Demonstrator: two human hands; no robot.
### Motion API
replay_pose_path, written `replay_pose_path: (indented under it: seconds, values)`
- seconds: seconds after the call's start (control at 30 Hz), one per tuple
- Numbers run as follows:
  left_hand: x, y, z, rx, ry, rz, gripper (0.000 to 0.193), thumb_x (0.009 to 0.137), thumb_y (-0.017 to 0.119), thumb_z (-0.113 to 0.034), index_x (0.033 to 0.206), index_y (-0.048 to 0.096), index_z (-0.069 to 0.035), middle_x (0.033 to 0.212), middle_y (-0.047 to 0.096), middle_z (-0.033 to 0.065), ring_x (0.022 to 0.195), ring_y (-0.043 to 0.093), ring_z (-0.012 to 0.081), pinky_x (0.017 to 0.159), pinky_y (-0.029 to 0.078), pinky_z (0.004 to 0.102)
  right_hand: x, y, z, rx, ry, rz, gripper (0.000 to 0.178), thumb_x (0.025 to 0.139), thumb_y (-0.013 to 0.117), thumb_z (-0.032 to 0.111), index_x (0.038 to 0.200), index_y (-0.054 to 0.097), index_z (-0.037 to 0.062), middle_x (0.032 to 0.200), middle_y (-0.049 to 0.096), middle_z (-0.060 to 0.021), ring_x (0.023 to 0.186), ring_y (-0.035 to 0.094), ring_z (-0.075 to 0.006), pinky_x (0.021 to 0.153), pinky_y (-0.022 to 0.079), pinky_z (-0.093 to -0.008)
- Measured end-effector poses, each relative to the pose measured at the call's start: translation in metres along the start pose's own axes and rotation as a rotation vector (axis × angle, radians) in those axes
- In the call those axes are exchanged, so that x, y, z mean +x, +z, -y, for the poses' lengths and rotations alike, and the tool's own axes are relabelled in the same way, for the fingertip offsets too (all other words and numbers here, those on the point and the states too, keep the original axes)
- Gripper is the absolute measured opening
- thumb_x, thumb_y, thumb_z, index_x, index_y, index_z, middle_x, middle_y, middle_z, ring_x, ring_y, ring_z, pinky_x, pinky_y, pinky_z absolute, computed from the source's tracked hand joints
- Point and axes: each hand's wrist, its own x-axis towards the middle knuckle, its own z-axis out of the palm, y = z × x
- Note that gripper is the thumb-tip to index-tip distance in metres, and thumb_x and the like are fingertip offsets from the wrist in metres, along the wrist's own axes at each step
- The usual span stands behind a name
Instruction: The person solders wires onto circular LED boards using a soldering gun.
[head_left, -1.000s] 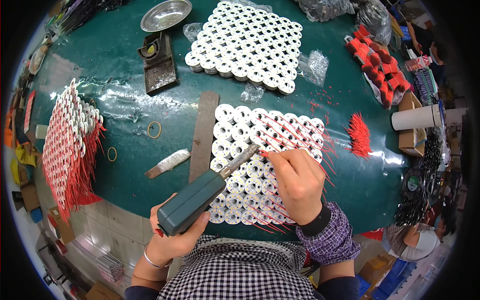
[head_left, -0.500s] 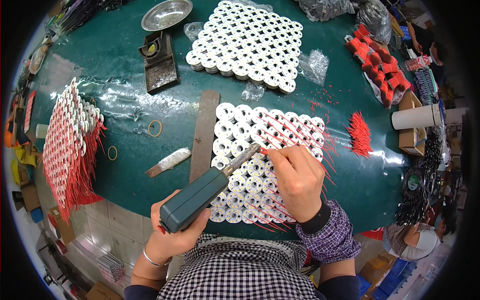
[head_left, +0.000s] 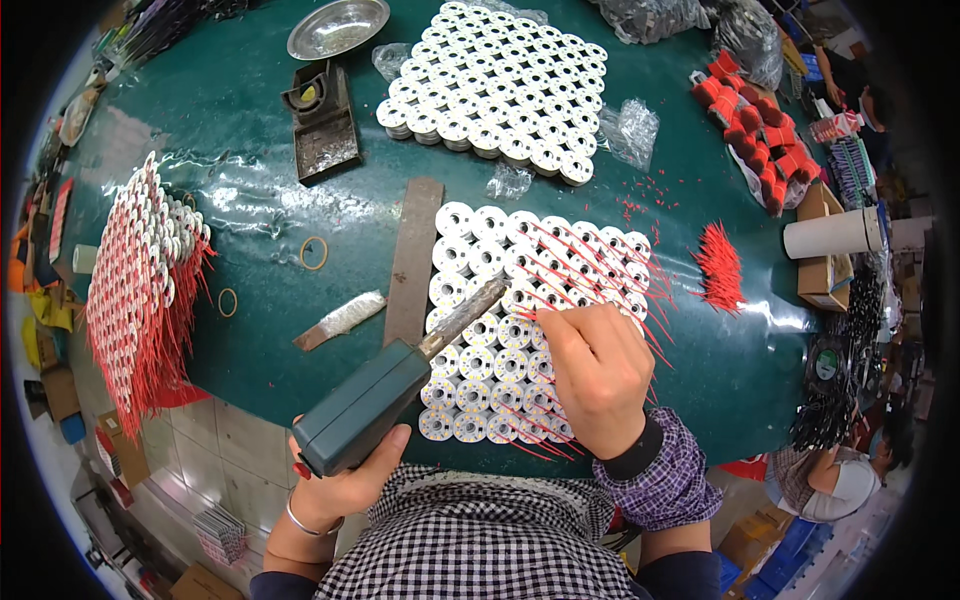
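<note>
My left hand [head_left: 345,488] is wrapped round the handle of a dark green soldering gun [head_left: 362,408]. Its long metal tip [head_left: 465,318] slants up and right over a block of round white LED boards [head_left: 474,364], ending just above them. My right hand [head_left: 603,380] is closed in a pinch at the middle of the block, with a short piece of red wire [head_left: 531,313] showing at its fingertips. Red wires trail from many boards on the upper right and along the near edge; boards on the left carry none. Under my right hand, some boards are hidden.
Left of the block lie a flat metal bar [head_left: 413,262] and a wrapped blade [head_left: 342,320]. A heap of wired boards [head_left: 150,290] sits far left. Behind are another board block [head_left: 500,90], a metal stand [head_left: 325,130] and a dish [head_left: 338,28]. Cut red wires [head_left: 718,268] and red spools [head_left: 755,125] lie right.
The soldering gun has drawn back left and down, its tip now apart from my right fingertips. My right hand has shifted slightly toward me, still pinching.
</note>
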Motion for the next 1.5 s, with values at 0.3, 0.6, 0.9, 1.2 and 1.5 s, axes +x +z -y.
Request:
replay_pose_path:
  seconds: [0.3,0.6,0.9,1.2,1.5]
  values:
    - [0.015,0.008,-0.006,0.117,0.151,-0.105,0.022,0.075,0.075,-0.002,0.095,0.070,0.004,0.083,0.069,0.0122,0.065,0.065,0.0201,0.060,0.051,0.0275,-0.004,0.009,-0.002,-0.009,0.011,0.010,0.024,0.074,0.066,0.002,0.098,0.067,-0.0002,0.083,0.059,-0.0049,0.074,0.058,-0.0202,0.064,0.044,-0.0338]
    - [0.016,0.011,-0.007,0.036,0.121,-0.096,0.022,0.076,0.074,0.001,0.097,0.069,0.005,0.086,0.068,0.0116,0.067,0.064,0.0177,0.059,0.051,0.0263,-0.004,0.010,-0.002,-0.024,0.011,0.015,0.024,0.075,0.065,0.003,0.098,0.067,-0.0007,0.083,0.058,-0.0052,0.074,0.058,-0.0202,0.063,0.044,-0.0336]
    - [0.011,0.009,-0.002,0.117,0.118,-0.094,0.023,0.075,0.074,-0.001,0.097,0.070,0.004,0.082,0.069,0.0100,0.065,0.064,0.0181,0.059,0.051,0.0267,-0.004,0.010,-0.001,-0.035,0.009,0.024,0.025,0.075,0.065,0.003,0.099,0.067,-0.0016,0.083,0.058,-0.0055,0.074,0.058,-0.0206,0.064,0.044,-0.0338]
    - [-0.013,-0.002,0.006,0.004,-0.024,-0.030,0.036,0.083,0.071,0.003,0.119,0.063,0.002,0.106,0.067,0.0078,0.090,0.062,0.0143,0.078,0.051,0.0282,-0.003,0.001,0.005,-0.037,0.018,-0.009,0.023,0.074,0.067,0.003,0.097,0.068,-0.0003,0.081,0.057,-0.0050,0.075,0.057,-0.0205,0.065,0.044,-0.0337]
    - [0.000,0.007,0.001,0.122,0.151,-0.088,0.027,0.073,0.075,-0.002,0.099,0.070,0.005,0.084,0.070,0.0121,0.068,0.066,0.0199,0.061,0.052,0.0283,-0.016,0.003,0.008,0.007,0.034,0.001,0.020,0.074,0.067,0.003,0.095,0.068,0.0013,0.079,0.058,-0.0043,0.072,0.057,-0.0197,0.063,0.043,-0.0334]
